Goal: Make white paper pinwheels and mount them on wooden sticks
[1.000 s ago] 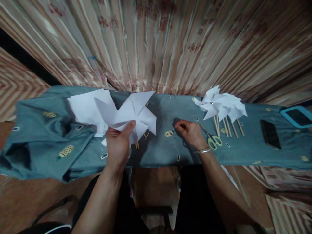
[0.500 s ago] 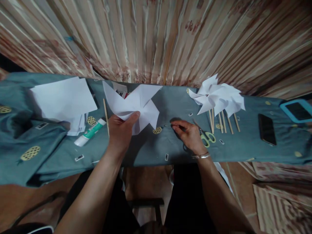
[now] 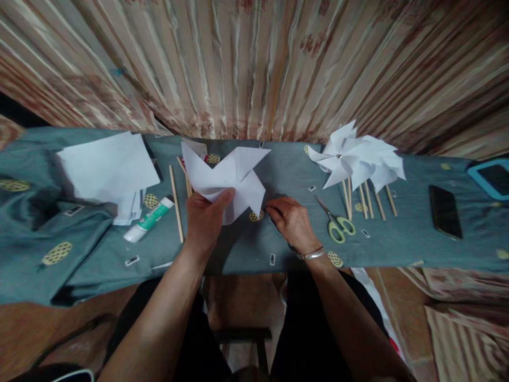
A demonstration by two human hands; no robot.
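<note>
My left hand (image 3: 207, 215) grips a white paper pinwheel (image 3: 248, 185) near its middle, thumb on top and the other fingers underneath. Its folded blades point outward above the cloth. To the right of it is my right hand (image 3: 290, 220), low over the cloth, fingertips drawn together in a pinch. Whatever lies between those fingertips is too small or hidden to make out. Green-handled scissors (image 3: 336, 225) lie just right of that hand. Finished-looking white pinwheels (image 3: 358, 156) on wooden sticks overlap farther right.
On the left are stacked white paper sheets (image 3: 107, 164), a green-and-white glue stick (image 3: 149, 218) and a wooden stick (image 3: 176, 204). A black phone (image 3: 445, 212) and a blue-framed device (image 3: 491, 180) lie at the right. A striped curtain (image 3: 254, 69) hangs behind the cloth-covered table (image 3: 238, 257).
My right hand has moved left to where a small shiny piece showed on the cloth; that piece is no longer visible. My left hand still holds the pinwheel. The view has shifted slightly.
</note>
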